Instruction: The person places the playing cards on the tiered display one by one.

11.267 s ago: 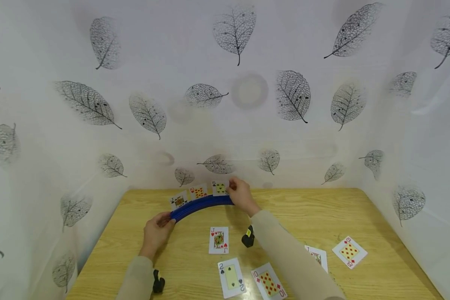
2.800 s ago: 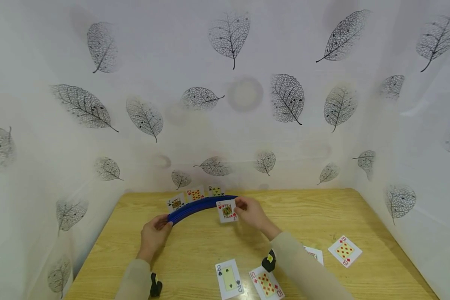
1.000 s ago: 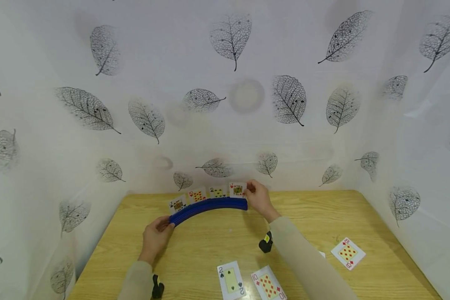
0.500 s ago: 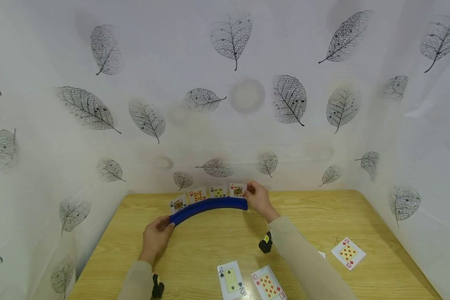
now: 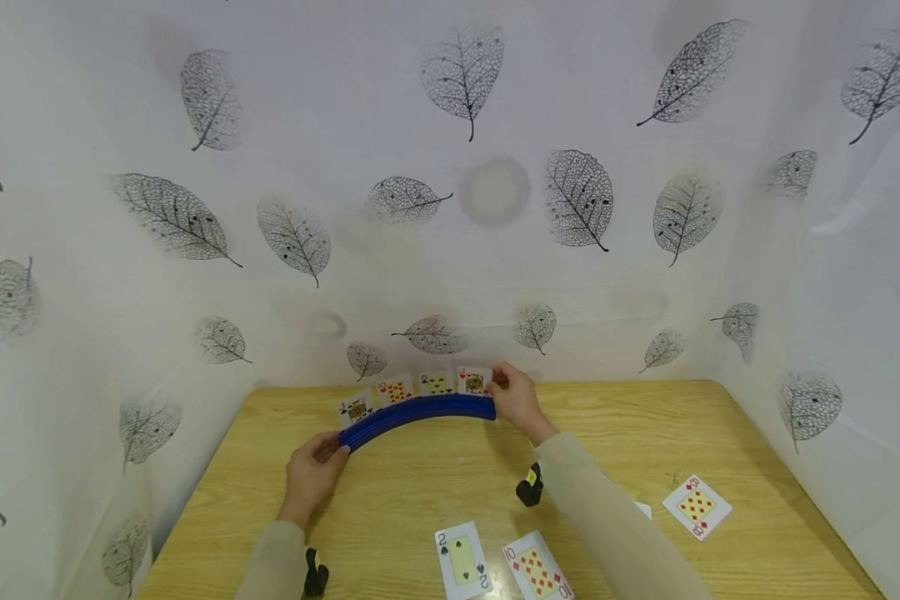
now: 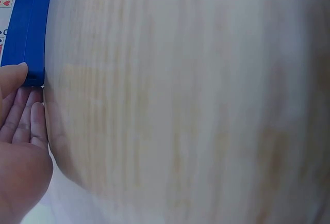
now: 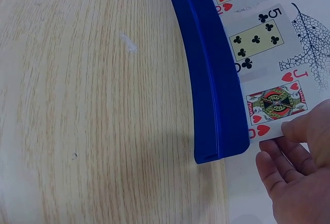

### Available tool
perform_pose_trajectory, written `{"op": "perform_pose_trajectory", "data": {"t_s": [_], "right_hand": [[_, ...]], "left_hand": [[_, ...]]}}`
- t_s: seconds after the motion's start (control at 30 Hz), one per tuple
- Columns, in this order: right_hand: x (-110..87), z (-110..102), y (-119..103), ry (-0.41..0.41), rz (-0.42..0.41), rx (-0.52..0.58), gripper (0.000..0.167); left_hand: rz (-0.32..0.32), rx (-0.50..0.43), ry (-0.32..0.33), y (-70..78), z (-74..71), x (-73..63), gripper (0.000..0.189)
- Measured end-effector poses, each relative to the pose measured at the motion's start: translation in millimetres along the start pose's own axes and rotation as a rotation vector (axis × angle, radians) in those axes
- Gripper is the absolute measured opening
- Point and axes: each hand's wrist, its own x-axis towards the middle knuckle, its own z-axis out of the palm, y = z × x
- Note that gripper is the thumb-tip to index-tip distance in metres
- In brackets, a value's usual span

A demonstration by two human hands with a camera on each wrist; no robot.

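Note:
A curved blue card holder [image 5: 420, 408] stands toward the back of the wooden table. My left hand [image 5: 312, 477] grips its left end, thumb on the front face in the left wrist view. From left to right the slot bears a black-suited jack [image 5: 357, 407], the ten of hearts [image 5: 395, 389], the five of clubs [image 7: 256, 39] and the jack of hearts [image 7: 277, 102]. At the right end, my right hand [image 5: 519, 404] pinches the jack of hearts by its outer edge. That card's lower edge is hidden in the holder.
Nearer me lie the two of spades [image 5: 462, 560] and ten of diamonds [image 5: 537, 567]; the eight of diamonds [image 5: 696, 507] is at right. My right sleeve [image 5: 607, 517] hides most of another card [image 5: 644, 508]. A leaf-patterned curtain [image 5: 450, 275] borders the table.
My right hand let go of the five of clubs in the holder, took the jack of hearts from the table and set it at the right end. It lately shifted slightly left; my left hand stayed.

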Motion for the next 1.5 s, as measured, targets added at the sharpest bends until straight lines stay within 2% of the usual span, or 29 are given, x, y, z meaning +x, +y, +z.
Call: {"op": "perform_pose_trajectory", "data": {"t_s": [0.23,0.43,0.9,1.17,1.33,1.5], "right_hand": [[0.3,-1,2,-0.011,-0.005,-0.006,0.018],[-0.7,-2,3,-0.025,-0.005,0.007,0.022],[-5.3,-8,-1,-0.064,0.000,0.022,0.033],[-16.5,-14,1,-0.048,0.064,-0.004,0.044],[-28.0,-16,4,-0.057,0.120,-0.025,0.044],[-40.3,-14,4,-0.102,0.107,-0.014,0.042]], "left_hand": [[0.007,0.032,0.014,-1.3,1.7,0.2,0.034],[0.023,0.022,0.024,-1.5,2.8,-0.2,0.032],[-0.010,0.021,0.009,-0.2,2.8,-0.7,0.033],[-0.020,0.018,-0.008,-0.5,1.9,-0.6,0.035],[-0.017,0.014,-0.007,0.3,0.6,-0.5,0.036],[-0.024,0.006,-0.008,1.2,0.1,-0.7,0.035]]}}
